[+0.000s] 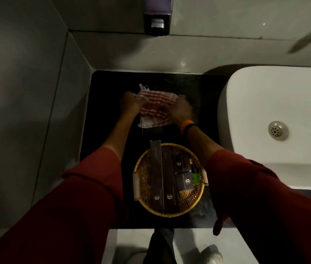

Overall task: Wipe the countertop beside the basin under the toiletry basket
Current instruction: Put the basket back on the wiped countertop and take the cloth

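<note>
A red-and-white striped cloth (pixel 155 106) lies bunched on the far part of the black countertop (pixel 105 130). My left hand (pixel 130 102) grips its left edge. My right hand (pixel 179 110) presses on its right side; an orange and a black band circle that wrist. The round wicker toiletry basket (pixel 145 180) stands on the near part of the counter, between my forearms. It holds several dark brown boxes and a small green item. The cloth and the basket are apart.
The white basin (pixel 255 115) with its metal drain (pixel 277 130) borders the counter on the right. A soap dispenser (pixel 157 16) hangs on the back wall. Grey tiled walls close off the left and back. Below the counter's front edge, floor and my shoe (pixel 212 253) show.
</note>
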`<state>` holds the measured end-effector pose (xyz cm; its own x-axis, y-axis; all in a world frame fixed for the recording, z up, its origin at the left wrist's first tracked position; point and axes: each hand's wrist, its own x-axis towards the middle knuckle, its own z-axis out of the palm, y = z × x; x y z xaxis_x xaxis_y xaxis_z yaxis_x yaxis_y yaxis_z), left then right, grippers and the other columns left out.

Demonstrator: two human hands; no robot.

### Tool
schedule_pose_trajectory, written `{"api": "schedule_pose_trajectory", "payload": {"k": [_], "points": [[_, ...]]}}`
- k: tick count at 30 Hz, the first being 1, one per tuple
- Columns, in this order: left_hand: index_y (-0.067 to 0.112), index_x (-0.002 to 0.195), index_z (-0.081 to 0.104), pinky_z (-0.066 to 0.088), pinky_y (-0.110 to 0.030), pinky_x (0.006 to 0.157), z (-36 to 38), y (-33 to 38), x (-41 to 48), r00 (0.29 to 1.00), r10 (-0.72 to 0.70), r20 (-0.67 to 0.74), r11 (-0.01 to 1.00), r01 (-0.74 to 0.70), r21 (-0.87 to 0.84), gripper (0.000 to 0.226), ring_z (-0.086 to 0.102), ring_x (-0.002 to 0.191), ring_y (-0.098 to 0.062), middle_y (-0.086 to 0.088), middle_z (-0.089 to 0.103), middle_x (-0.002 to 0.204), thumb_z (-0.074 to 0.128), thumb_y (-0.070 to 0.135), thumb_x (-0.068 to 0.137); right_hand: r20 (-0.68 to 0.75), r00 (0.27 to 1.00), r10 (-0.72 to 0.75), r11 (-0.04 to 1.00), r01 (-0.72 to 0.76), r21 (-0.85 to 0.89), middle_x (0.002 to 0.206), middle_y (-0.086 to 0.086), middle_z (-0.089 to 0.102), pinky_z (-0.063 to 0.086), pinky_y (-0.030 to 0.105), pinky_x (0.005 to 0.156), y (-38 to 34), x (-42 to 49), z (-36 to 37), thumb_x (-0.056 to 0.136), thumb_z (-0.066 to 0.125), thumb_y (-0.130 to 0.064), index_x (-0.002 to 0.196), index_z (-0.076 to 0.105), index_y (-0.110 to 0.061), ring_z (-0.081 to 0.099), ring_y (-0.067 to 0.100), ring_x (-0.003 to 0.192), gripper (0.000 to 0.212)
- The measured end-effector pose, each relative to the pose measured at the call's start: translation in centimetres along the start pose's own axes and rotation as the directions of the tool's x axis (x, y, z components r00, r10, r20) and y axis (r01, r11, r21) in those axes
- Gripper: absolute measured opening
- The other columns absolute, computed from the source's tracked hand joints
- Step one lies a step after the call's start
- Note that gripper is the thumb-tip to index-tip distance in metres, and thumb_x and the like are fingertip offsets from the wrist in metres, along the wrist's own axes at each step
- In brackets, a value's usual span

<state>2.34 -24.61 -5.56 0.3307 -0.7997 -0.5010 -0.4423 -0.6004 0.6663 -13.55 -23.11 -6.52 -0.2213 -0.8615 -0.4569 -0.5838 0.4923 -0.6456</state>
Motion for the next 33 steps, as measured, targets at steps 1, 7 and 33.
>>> {"api": "schedule_pose_trajectory", "payload": {"k": [1, 7, 33], "points": [[-0.001, 0.125, 0.064, 0.055, -0.037, 0.092, -0.1, 0.0, 0.1, 1.0, -0.017, 0.024, 0.999, 0.017, -0.03, 0.049, 0.067, 0.114, -0.033, -0.019, 0.067, 0.127, 0.074, 0.027, 0.087, 0.018, 1.0, -0.018, 0.998, 0.017, 0.056, 0.109, 0.017, 0.07, 0.052, 0.037, 0.083, 0.1, -0.1, -0.2, 0.083, 0.074, -0.034, 0.113, 0.066, -0.003, 0.067, 0.035, 0.105, 0.044], [0.015, 0.093, 0.07, 0.053, -0.038, 0.085, -1.8, 0.3, -4.7, 0.976, 0.159, 0.15, 0.929, -0.097, -0.356, 0.012, 0.066, 0.085, -0.026, -0.009, 0.071, 0.092, 0.075, 0.011, 0.083, 0.026, 0.996, -0.081, 0.897, 0.061, 0.437, 0.077, -0.003, 0.065, 0.052, 0.025, 0.057, -0.3, -5.3, -5.7, 0.085, 0.075, -0.018, 0.091, 0.066, -0.012, 0.062, 0.008, 0.07, 0.012], [0.023, 0.134, 0.046, 0.057, -0.046, 0.095, 51.1, 32.8, -33.5, 0.831, 0.438, 0.343, 0.828, -0.224, -0.515, 0.056, 0.062, 0.12, -0.028, -0.012, 0.058, 0.137, 0.071, 0.006, 0.086, -0.308, 0.921, 0.238, 0.596, 0.113, 0.795, 0.124, 0.017, 0.066, 0.052, 0.05, 0.103, 37.8, 0.6, -60.4, 0.08, 0.071, -0.001, 0.117, 0.06, -0.014, 0.065, 0.032, 0.114, 0.041]]}}
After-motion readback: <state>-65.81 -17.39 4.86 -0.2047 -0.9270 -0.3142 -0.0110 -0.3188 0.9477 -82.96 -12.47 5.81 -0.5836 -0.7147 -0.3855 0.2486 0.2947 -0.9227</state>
